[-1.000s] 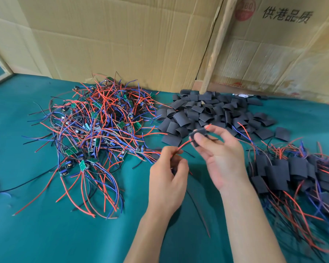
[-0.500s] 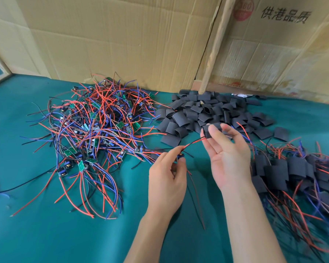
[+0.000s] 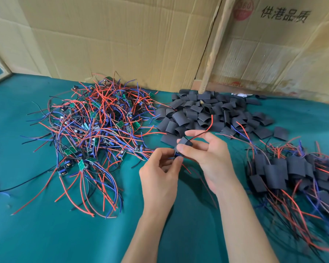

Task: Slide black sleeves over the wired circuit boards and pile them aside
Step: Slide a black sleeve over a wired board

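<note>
My right hand [image 3: 209, 156] pinches a black sleeve [image 3: 184, 143] above the green cloth. A red and a black wire stick out of the sleeve's far end, curving up to the right. My left hand [image 3: 160, 175] pinches the wired circuit board just below the sleeve; the board is mostly hidden by my fingers, only a bit of blue shows. A tangle of bare wired boards [image 3: 95, 133] lies to the left. Loose black sleeves [image 3: 207, 114] are heaped behind my hands. Sleeved boards [image 3: 292, 173] are piled at the right.
Green cloth [image 3: 46, 224] covers the table. Cardboard sheets [image 3: 122, 38] and a wooden slat [image 3: 213, 50] stand along the back edge. A scrap of white paper [image 3: 241, 95] lies behind the sleeve heap.
My right hand has brought the sleeve down and left along the wires toward my left hand. The red and black wire ends now poke out of the sleeve's far side.
</note>
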`<action>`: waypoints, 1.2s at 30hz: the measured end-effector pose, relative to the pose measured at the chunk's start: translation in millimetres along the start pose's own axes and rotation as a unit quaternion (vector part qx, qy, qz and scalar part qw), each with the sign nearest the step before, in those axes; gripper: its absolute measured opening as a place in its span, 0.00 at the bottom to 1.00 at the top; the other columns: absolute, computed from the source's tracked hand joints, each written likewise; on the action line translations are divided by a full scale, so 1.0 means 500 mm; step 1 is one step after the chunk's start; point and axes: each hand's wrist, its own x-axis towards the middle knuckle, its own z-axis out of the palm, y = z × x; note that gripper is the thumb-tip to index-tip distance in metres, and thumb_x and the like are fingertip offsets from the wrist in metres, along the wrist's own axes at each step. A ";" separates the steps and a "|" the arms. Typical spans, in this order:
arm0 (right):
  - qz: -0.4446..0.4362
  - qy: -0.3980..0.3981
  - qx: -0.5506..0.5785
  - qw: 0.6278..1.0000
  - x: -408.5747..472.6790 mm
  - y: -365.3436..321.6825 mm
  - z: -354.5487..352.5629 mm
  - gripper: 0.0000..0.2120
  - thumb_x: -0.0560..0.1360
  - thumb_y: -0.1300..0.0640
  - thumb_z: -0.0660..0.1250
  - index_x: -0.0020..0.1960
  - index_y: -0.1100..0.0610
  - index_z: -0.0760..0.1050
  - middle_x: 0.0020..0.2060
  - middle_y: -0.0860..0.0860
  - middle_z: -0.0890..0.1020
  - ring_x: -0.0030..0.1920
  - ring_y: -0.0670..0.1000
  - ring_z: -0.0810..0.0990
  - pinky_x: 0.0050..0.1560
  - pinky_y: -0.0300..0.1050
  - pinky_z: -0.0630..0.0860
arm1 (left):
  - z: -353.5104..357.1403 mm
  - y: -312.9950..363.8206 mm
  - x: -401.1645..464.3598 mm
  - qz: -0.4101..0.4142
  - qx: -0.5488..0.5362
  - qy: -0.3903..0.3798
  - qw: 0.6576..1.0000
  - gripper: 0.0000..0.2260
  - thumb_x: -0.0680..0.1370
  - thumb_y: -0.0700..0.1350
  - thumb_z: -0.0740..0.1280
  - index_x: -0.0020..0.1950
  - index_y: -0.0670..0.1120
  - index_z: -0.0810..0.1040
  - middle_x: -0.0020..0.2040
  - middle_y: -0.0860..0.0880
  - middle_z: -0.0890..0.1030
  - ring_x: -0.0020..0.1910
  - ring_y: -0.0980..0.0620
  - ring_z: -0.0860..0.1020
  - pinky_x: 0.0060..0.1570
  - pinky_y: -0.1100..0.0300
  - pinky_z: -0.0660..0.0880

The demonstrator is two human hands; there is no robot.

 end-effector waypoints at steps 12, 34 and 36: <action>-0.007 -0.021 -0.022 0.999 0.003 0.007 -0.006 0.19 0.64 0.59 0.79 0.54 0.57 0.80 0.46 0.55 0.89 0.44 0.55 0.88 0.52 0.52 0.83 | -0.004 0.005 0.001 -0.045 -0.111 0.008 0.993 0.09 0.78 0.31 0.70 0.50 0.45 0.80 0.43 0.48 0.87 0.42 0.49 0.86 0.37 0.62 0.80; -0.002 0.057 -0.161 0.985 -0.054 -0.077 -0.125 0.07 0.72 0.62 0.75 0.49 0.56 0.85 0.35 0.55 0.86 0.29 0.49 0.81 0.23 0.38 0.73 | 0.011 0.019 -0.009 0.038 0.013 -0.049 0.998 0.06 0.77 0.41 0.74 0.42 0.47 0.78 0.31 0.56 0.77 0.29 0.59 0.72 0.33 0.70 0.68; -0.005 0.100 -0.301 0.948 -0.076 -0.117 -0.197 0.15 0.63 0.45 0.78 0.49 0.44 0.85 0.34 0.51 0.87 0.29 0.47 0.83 0.26 0.39 0.77 | 0.010 0.018 -0.007 0.024 0.011 -0.017 0.999 0.07 0.77 0.38 0.71 0.41 0.47 0.78 0.32 0.58 0.77 0.29 0.60 0.72 0.33 0.71 0.68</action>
